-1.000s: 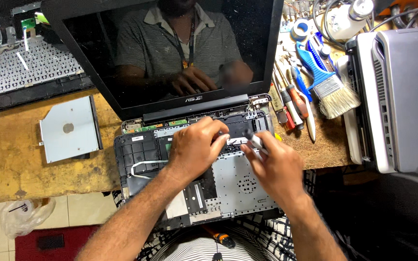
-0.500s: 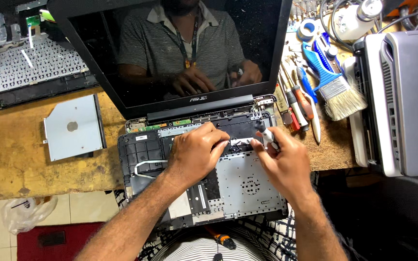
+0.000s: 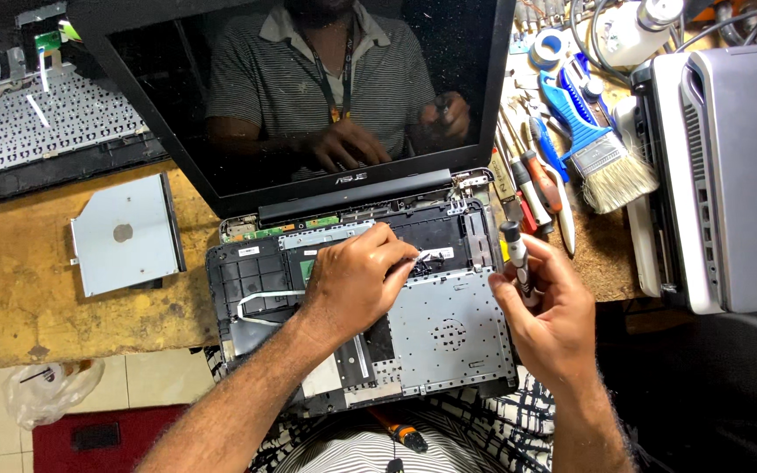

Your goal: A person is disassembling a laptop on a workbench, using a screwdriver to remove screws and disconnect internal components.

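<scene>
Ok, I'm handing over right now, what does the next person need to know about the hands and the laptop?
Left hand: fingertips pressed on the opened laptop base, near a black part at its upper middle.
Right hand: holds a small screwdriver upright, lifted off the base.
Done: keyboard and optical drive are out, lying on the left of the wooden bench.
Left: inner boards and metal plate remain in the base.

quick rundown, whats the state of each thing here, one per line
laptop: lid open, screen dark, keyboard removed, insides exposed
left hand: resting on the laptop base, fingertips at a small black part
right hand: gripping a screwdriver
screwdriver: held upright, clear of the laptop
keyboard: detached, lying on the table
optical drive: out of the laptop, lying flat
paintbrush: lying unused
</scene>
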